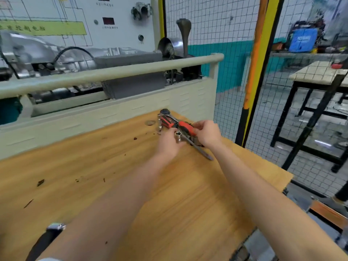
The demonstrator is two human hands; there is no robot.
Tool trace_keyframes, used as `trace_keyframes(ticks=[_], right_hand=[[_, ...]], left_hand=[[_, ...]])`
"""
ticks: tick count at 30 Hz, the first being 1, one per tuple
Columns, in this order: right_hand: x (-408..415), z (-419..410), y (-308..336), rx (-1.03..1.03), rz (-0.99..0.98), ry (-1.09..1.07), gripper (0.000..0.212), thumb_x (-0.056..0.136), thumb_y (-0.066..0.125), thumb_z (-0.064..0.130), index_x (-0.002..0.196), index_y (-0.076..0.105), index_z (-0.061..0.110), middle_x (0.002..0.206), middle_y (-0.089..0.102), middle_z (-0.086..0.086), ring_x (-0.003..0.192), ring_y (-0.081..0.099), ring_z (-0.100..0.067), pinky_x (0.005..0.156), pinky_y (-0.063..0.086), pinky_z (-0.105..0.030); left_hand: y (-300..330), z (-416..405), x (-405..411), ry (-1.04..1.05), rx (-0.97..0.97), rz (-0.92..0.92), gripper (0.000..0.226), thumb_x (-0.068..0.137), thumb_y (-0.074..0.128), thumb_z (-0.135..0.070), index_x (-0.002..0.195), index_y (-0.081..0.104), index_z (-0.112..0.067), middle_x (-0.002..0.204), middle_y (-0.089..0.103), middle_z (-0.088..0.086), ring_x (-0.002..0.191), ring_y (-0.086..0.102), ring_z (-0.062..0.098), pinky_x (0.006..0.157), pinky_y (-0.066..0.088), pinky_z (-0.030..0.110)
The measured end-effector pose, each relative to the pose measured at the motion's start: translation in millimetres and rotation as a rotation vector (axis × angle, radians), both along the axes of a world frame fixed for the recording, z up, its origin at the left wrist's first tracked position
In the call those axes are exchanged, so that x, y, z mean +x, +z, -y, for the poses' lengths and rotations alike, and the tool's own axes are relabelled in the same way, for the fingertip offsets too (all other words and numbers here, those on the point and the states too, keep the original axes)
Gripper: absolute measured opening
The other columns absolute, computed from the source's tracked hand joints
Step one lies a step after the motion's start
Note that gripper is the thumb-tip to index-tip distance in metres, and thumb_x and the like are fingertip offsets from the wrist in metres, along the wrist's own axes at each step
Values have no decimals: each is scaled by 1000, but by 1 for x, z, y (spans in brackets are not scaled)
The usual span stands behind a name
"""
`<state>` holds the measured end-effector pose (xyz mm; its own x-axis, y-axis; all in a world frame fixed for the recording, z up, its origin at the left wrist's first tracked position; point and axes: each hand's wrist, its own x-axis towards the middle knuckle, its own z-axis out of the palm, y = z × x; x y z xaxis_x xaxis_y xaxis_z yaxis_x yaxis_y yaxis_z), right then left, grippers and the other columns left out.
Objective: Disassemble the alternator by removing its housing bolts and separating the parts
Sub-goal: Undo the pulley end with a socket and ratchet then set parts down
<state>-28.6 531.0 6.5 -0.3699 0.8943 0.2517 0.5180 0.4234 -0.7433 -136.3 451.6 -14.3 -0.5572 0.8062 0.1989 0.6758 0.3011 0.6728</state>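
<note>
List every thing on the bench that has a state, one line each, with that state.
Left hand: holds a chrome socket.
Right hand: fingers curled on the red-handled tool.
Long metal bar: lying flat on the wooden bench.
Washer: lying loose.
Alternator: not in view.

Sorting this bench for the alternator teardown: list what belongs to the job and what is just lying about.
Job:
left hand, holding a metal socket
right hand, on the red-handled tools
flat metal bar

Lying about:
round washer-like disc
dark debris bits
black-strapped item at the near edge
</note>
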Motion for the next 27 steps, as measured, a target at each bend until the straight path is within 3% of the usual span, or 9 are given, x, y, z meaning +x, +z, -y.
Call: trace_keyframes(ticks=[5,9,11,13,18,23,25,27], right_hand=[[-40,-37,-15,40,159,33,26,92,62,22,116,68,13,112,70,-7,104,63,-26,91,50,-36],[-62,-51,-13,79,280,49,22,86,70,28,101,66,12,95,67,-6,85,60,-22,72,45,-30],[-71,-54,-12,86,365,60,17,86,70,25,92,61,12,90,64,-7,89,62,-26,68,43,-30],[-76,-55,-12,128,444,64,13,91,62,21,94,59,10,98,64,-13,97,61,-31,72,44,-34],[-76,-47,-11,292,569,56,23,95,49,15,112,58,4,115,60,-19,110,52,-35,91,41,-38],[-56,-27,1,300,526,24,14,93,49,11,98,59,3,108,61,-19,105,53,-35,83,41,-36],[-46,-13,8,299,467,12,9,92,49,10,91,57,5,104,61,-20,102,54,-36,80,39,-36],[-35,6,16,261,364,-3,9,93,50,13,85,54,10,99,61,-18,97,55,-35,77,40,-36]], left_hand=[[-20,-17,-14,45,69,48,56,78,79,-21,129,57,-13,125,63,6,112,59,22,93,45,31],[-25,-25,-19,46,107,94,44,79,79,-21,119,63,-12,115,68,6,104,63,21,92,51,39],[-25,-27,-19,59,114,134,40,80,78,-19,117,64,-12,113,68,6,103,63,22,91,51,41],[-26,-28,-21,73,136,190,39,81,77,-16,117,62,-9,110,68,8,101,64,25,90,51,43],[-11,-18,-25,148,202,398,25,85,72,-12,107,61,-10,86,62,-4,76,60,15,67,46,27],[20,2,-27,184,239,494,9,89,69,-12,90,60,-9,84,66,5,69,58,14,53,42,16],[35,14,-25,180,260,589,21,90,67,-13,108,64,-3,100,68,13,86,63,22,65,49,26],[52,32,-20,212,294,703,39,90,67,-12,124,53,1,109,63,13,102,61,27,84,50,39]])
